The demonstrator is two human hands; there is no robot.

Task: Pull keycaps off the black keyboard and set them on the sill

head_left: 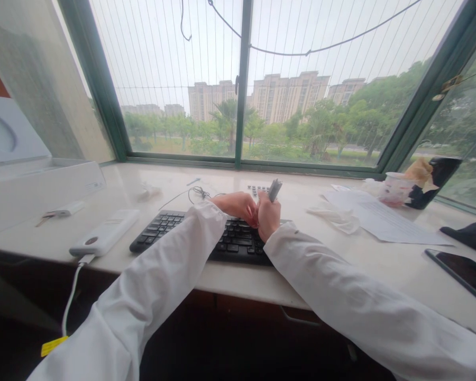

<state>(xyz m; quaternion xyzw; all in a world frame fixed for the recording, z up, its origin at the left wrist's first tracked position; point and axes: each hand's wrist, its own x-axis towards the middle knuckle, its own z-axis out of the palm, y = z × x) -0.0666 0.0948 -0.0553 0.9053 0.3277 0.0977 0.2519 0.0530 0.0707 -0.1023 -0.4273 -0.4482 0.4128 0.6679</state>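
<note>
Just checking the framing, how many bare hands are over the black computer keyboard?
2: left hand and right hand, pressed together above the black computer keyboard, the right gripping a slim grey object.

Loose white long sleeves [127, 296] down to bare hands [268, 216]

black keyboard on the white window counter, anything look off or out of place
A thin black cable lies in a loose tangle behind the black plastic keyboard. A crumpled white tissue or glove sits beside the flat printed paper sheet, looking discarded.
</note>
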